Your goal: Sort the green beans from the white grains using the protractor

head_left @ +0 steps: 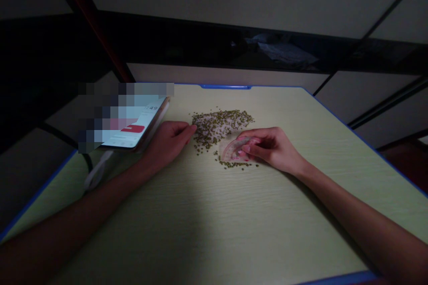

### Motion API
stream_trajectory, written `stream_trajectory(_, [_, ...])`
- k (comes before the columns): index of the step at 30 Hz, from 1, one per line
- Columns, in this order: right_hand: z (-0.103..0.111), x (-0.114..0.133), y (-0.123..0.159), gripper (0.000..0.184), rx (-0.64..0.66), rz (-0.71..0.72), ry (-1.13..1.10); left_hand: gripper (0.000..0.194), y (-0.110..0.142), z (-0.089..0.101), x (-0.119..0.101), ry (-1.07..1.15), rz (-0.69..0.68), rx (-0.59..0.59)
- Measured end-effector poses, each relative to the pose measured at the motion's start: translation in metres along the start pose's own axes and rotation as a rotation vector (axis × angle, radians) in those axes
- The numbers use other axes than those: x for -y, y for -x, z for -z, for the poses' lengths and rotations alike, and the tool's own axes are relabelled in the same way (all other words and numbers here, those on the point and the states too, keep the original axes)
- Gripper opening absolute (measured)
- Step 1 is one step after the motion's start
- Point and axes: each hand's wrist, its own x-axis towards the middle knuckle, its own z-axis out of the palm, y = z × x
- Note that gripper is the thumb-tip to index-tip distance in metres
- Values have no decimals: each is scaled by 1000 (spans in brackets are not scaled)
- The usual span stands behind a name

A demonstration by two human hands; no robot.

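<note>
A pile of small green beans point(214, 130), like mung beans, lies mixed with pale grains on the light wood-grain table point(187, 231). My right hand point(272, 149) is closed on a clear protractor point(230, 149) with pink patterning, pinched between thumb and fingers. The protractor is held at the near right side of the pile, and a few beans lie along its lower edge. To the left of the pile, my left hand point(172, 140) is curled closed, thumb against the index finger, with its fingertips at the beans. Whatever it may hold is hidden.
A phone point(133, 129) with a lit screen leans at the table's left side, partly pixelated. Its white cable point(96, 171) runs down over the table. Blue trim point(225, 87) edges the table, and pale panels with a dark glossy band point(187, 44) stand behind it.
</note>
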Motion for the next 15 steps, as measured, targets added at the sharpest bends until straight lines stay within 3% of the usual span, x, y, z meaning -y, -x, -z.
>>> stream_trajectory(15, [-5,-1,0,31,-90,4,13,36,0,0,1,-1,-26,5])
